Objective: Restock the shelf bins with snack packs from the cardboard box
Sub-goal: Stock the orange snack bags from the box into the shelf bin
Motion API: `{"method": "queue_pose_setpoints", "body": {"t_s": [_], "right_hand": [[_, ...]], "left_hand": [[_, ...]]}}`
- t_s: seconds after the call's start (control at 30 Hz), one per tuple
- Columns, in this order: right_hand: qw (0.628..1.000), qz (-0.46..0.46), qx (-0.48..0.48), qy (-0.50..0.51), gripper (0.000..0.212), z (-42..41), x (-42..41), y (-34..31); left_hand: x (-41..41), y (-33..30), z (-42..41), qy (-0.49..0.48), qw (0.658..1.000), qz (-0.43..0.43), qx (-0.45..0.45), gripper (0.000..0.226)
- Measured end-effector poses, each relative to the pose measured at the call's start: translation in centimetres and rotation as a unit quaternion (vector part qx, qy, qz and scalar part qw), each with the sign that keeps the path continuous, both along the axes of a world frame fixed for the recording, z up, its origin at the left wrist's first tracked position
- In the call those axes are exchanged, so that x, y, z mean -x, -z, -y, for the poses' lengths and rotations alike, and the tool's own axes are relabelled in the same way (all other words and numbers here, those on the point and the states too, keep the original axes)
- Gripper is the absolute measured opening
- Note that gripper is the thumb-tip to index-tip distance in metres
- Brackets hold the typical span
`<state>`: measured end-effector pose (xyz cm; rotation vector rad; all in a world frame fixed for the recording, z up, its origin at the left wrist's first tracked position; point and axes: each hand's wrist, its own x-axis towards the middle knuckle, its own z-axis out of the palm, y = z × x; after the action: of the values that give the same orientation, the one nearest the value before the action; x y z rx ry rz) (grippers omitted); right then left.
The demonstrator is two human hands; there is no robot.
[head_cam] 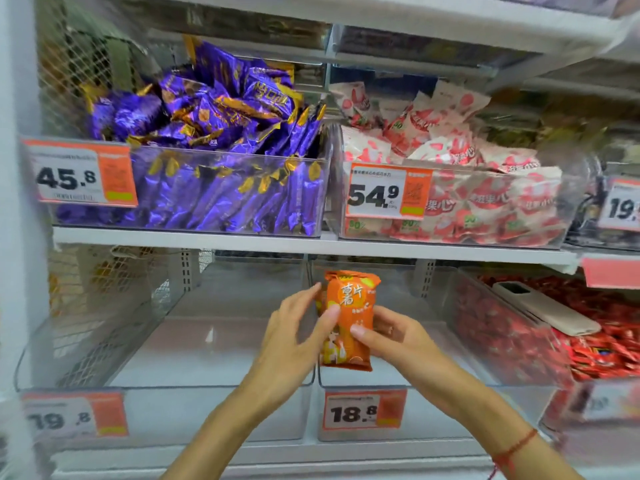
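An orange snack pack point(349, 320) stands upright between both my hands, above the front rim of the lower middle bin point(360, 386). My left hand point(294, 337) pinches its left edge with the thumb on the front. My right hand point(388, 332) grips its right side, fingers behind and thumb across the front. That clear bin, tagged 18.8, holds nothing visible. The clear bin to its left point(166, 386), tagged 19.8, also shows only its bare floor. The cardboard box is out of view.
On the upper shelf, a bin of purple packs point(221, 188) and a bin of white-and-red packs point(485, 206). At lower right, a bin of red packs point(595, 344) with a beige phone point(547, 308) lying on top. The shelf edge point(311, 245) hangs just above the pack.
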<state>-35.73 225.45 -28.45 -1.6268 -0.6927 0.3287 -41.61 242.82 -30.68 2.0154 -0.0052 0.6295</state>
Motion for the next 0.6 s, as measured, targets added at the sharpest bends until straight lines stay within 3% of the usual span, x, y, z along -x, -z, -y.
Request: {"method": "queue_pose_setpoints", "body": {"t_s": [0.1, 0.2, 0.33, 0.47, 0.6], "right_hand": [[0.997, -0.029, 0.036, 0.065, 0.043, 1.8, -3.5, 0.5], [0.987, -0.029, 0.099, 0.123, 0.054, 1.1, -7.6, 0.8], [0.973, -0.017, 0.195, 0.120, 0.060, -3.2, -10.5, 2.0], [0.969, -0.003, 0.228, 0.094, 0.029, -6.8, -11.4, 3.8], [0.956, 0.036, 0.253, 0.141, 0.033, -8.1, -13.5, 5.6]], "left_hand": [[0.3, 1.8, -1.4, 0.003, 0.982, -0.070, -0.174, 0.078], [0.6, 2.4, -1.5, -0.008, 0.964, -0.107, -0.242, 0.081], [0.5, 2.2, -1.2, -0.005, 0.968, -0.118, -0.223, 0.087], [0.3, 2.6, -2.1, 0.045, 0.983, -0.121, -0.131, 0.087], [-0.4, 3.1, -3.0, 0.121, 0.989, -0.081, -0.017, 0.085]]}}
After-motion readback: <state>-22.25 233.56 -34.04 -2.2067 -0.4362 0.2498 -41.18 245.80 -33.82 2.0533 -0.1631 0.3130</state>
